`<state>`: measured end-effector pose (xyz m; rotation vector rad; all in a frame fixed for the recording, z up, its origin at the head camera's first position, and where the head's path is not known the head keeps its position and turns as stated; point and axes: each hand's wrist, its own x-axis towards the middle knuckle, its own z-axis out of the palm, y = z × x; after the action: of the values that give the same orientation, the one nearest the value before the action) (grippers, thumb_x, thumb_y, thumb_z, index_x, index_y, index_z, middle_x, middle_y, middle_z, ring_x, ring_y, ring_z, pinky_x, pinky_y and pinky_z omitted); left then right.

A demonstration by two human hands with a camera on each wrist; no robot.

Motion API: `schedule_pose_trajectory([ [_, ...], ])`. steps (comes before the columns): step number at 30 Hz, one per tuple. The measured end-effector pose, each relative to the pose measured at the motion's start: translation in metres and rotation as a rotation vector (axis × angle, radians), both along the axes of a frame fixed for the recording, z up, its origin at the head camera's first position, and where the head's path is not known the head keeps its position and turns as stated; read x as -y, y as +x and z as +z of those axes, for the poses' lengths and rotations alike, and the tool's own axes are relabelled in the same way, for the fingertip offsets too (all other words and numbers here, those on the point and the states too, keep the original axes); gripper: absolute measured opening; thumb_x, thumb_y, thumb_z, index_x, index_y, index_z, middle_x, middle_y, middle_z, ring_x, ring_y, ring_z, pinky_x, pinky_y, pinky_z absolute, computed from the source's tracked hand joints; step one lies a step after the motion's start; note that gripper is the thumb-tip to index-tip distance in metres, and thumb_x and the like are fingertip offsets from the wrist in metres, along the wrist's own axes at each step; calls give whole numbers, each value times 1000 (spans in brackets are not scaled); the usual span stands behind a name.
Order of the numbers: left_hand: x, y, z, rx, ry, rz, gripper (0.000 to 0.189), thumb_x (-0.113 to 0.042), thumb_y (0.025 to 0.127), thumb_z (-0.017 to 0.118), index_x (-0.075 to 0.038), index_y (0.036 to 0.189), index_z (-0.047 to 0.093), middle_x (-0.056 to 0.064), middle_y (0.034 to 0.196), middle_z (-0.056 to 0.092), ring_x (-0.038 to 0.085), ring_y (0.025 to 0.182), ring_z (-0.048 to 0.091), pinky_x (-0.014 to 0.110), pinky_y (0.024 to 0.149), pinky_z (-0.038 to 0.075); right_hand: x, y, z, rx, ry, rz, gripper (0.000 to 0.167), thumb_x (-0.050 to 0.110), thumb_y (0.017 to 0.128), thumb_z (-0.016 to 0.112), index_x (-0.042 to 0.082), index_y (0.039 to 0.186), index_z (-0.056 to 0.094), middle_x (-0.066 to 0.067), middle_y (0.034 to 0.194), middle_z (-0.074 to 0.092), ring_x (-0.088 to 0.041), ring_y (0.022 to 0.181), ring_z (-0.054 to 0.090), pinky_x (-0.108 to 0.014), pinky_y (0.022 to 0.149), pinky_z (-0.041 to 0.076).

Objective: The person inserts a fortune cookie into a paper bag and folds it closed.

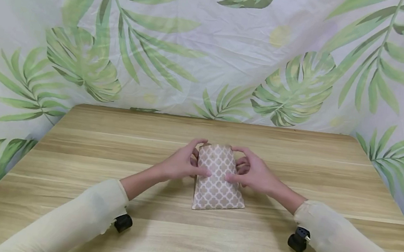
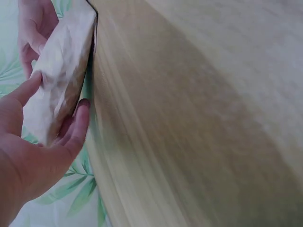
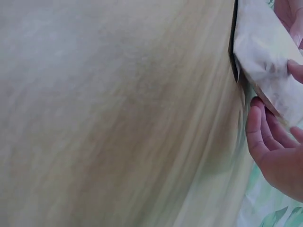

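Observation:
A small beige paper bag (image 1: 218, 193) with a white lattice pattern leans at the middle of the table, its near end on or close over the wood. My left hand (image 1: 184, 162) grips its left side, thumb on the patterned front and fingers behind. On the other side my right hand (image 1: 253, 173) pinches it the same way, with the index fingertip at the top edge. In the left wrist view the bag (image 2: 64, 61) looks crumpled and slightly bulged. The right wrist view shows fingers (image 3: 265, 130) curled under the bag's edge (image 3: 265, 47). Whatever is inside is hidden.
The wood-grain table (image 1: 107, 138) reaches back to a leaf-printed cloth (image 1: 234, 61) that hangs behind and at both sides. Small black cameras sit under both wrists, one by the left sleeve (image 1: 77, 212) and one by the right sleeve (image 1: 352, 246).

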<state>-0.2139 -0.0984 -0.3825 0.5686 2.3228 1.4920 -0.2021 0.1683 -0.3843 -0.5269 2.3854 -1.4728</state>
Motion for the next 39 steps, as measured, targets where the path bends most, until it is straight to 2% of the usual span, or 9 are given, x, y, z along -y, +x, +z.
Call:
schedule_pose_trajectory([
  [3,-2,-1,3,-77,34,-3,97,-6,86,85,-9,161,24,23,115,54,26,84,71,37,69,61,2,-1,1,-85,-47,-7,88,5,86,84,4,157,32,-28,122,62,-33,97,71,-39,73,60],
  [6,-4,-2,5,-190,61,-15,98,-2,84,85,-11,161,27,25,124,53,27,82,72,38,69,62,3,-2,2,-181,-93,2,91,-2,84,84,4,158,31,-30,124,58,-36,97,71,-37,77,61],
  [11,-6,-1,9,-471,10,-30,91,-3,83,87,-8,158,35,23,142,49,27,88,67,36,74,61,5,0,10,-367,-94,-5,92,-9,79,84,3,156,35,-33,129,53,-39,95,71,-37,71,63],
  [17,-6,3,14,-793,-56,-32,77,-6,82,89,-7,147,48,22,127,53,32,101,64,34,77,60,7,4,17,-576,-49,-18,81,-16,77,81,-1,147,43,-31,131,55,-41,98,71,-35,70,63],
  [22,-6,4,14,-983,-85,-43,72,-4,79,91,-6,138,51,22,122,52,37,99,68,39,78,61,7,5,19,-743,-2,-3,75,-17,74,83,-3,138,47,-27,132,56,-40,95,69,-37,69,63],
  [27,-5,6,15,-1087,-99,-46,72,-3,76,92,-4,134,50,19,120,54,34,97,69,40,79,61,6,6,21,-907,63,-3,77,-15,69,88,-4,135,50,-23,128,60,-36,96,68,-36,69,62],
  [31,-5,8,15,-1129,-95,-38,69,-2,75,92,-1,131,51,16,118,55,29,93,68,36,75,60,6,6,23,-978,92,-2,76,-13,67,90,-5,132,51,-21,124,63,-34,99,69,-31,70,62],
  [35,-5,8,17,-1128,-90,-35,66,1,74,92,1,127,53,15,116,56,27,87,67,34,72,60,6,7,25,-997,107,3,73,-10,68,91,-6,130,53,-22,124,64,-34,100,69,-29,72,61],
  [39,-4,8,20,-1098,-104,-50,62,1,74,92,2,124,55,14,113,57,28,89,70,32,76,61,4,7,25,-1015,126,11,70,-3,69,91,-6,130,56,-23,126,63,-32,97,71,-30,69,62],
])
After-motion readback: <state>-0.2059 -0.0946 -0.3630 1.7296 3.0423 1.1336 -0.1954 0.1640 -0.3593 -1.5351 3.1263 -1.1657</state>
